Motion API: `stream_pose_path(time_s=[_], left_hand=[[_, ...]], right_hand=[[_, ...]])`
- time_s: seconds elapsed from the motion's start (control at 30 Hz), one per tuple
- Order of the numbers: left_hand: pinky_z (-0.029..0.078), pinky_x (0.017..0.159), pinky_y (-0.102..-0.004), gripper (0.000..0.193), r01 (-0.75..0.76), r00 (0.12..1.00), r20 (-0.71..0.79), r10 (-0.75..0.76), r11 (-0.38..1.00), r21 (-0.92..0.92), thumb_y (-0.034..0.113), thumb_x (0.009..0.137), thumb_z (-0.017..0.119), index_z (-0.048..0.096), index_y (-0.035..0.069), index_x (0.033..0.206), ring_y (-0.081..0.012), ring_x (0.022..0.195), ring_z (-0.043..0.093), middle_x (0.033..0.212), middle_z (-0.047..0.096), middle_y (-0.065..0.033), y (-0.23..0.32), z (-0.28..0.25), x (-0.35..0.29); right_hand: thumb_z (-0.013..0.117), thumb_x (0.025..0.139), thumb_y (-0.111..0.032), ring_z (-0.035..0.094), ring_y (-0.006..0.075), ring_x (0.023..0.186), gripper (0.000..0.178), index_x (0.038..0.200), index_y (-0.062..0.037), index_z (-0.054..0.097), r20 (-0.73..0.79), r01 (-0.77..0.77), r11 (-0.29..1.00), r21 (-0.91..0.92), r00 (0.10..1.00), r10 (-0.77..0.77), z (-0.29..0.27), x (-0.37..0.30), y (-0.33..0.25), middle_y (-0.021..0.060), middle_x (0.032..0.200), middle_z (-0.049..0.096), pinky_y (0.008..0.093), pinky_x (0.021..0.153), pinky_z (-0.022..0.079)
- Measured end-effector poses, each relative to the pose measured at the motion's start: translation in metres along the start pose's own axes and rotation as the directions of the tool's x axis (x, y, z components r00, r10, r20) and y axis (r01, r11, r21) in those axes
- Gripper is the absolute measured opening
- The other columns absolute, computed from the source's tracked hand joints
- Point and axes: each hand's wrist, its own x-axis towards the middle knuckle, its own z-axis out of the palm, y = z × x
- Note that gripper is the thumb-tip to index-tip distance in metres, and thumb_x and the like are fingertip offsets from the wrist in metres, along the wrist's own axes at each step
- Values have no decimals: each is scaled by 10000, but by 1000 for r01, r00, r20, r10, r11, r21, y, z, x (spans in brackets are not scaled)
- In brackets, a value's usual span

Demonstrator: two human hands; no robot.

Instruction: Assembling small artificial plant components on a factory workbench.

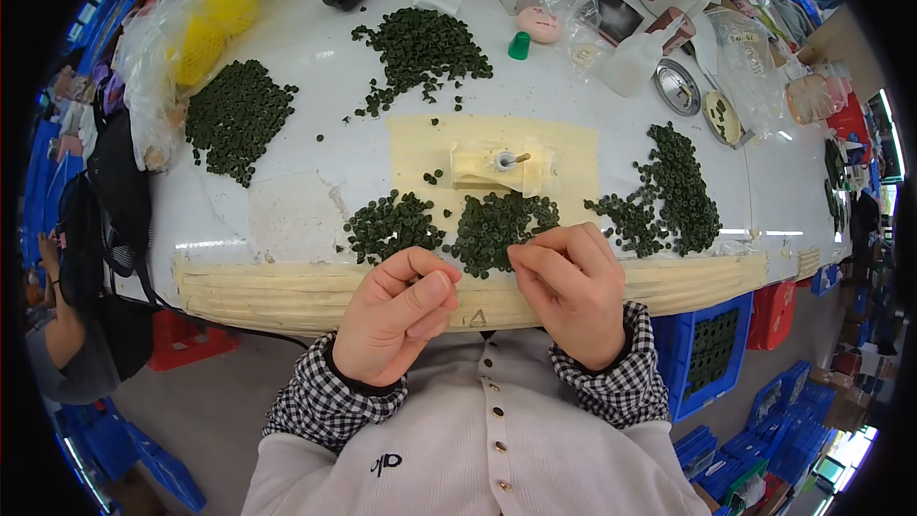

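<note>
Thumb and curled fingers pressed together, my left hand (399, 311) is closed just above the table's front edge; what it holds, if anything, is hidden. My right hand (576, 291) is closed in a pinch at the near right side of a central pile of small dark green ring-like parts (497, 231). Anything between its fingertips is too small to make out. Beside that pile lies another green pile (392, 227), beyond my left hand. Behind them a tape-covered block (475, 164) carries a small round fitting with a thin brownish pin (521, 158) sticking out.
More green parts lie in heaps at the left (239, 119), back (420, 46) and right (680, 191). A white bottle (630, 65), round metal lids (676, 86) and plastic bags (745, 57) crowd the back right. A blue crate (735, 330) stands below the table's right edge.
</note>
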Motion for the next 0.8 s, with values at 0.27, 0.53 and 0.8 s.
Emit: stream_pose_path(time_s=[0.27, 0.53, 0.8], left_hand=[[320, 503, -152, 209, 20, 1000, -14, -19, 996, 83, 85, 927, 510, 576, 21, 1114, -22, 541, 362, 885, 651, -71, -2, 6, 5], [321, 501, -149, 225, -10, 1000, -9, 11, 992, 126, 107, 950, 458, 558, 18, 1131, -20, 535, 358, 960, 657, -98, -3, 7, 9], [299, 478, -153, 174, 12, 1000, 4, -12, 993, 118, 105, 955, 425, 529, 51, 1084, -19, 501, 329, 995, 658, -102, -3, 9, 9]], right_hand=[[673, 706, 55, 608, 186, 621, 149, 840, -5, 651, -9, -224, 934, 277, 972, 235, -2, -4, -2, 93, 741, 636, 260, 577, 483], [643, 766, 42, 633, 119, 731, 187, 947, 6, 671, 132, -392, 745, 540, 913, 386, -5, -7, 4, 94, 845, 671, 224, 677, 499], [634, 781, 47, 636, 119, 801, 203, 981, 27, 660, 234, -456, 573, 681, 877, 420, -4, -9, 4, 92, 897, 677, 225, 732, 498]])
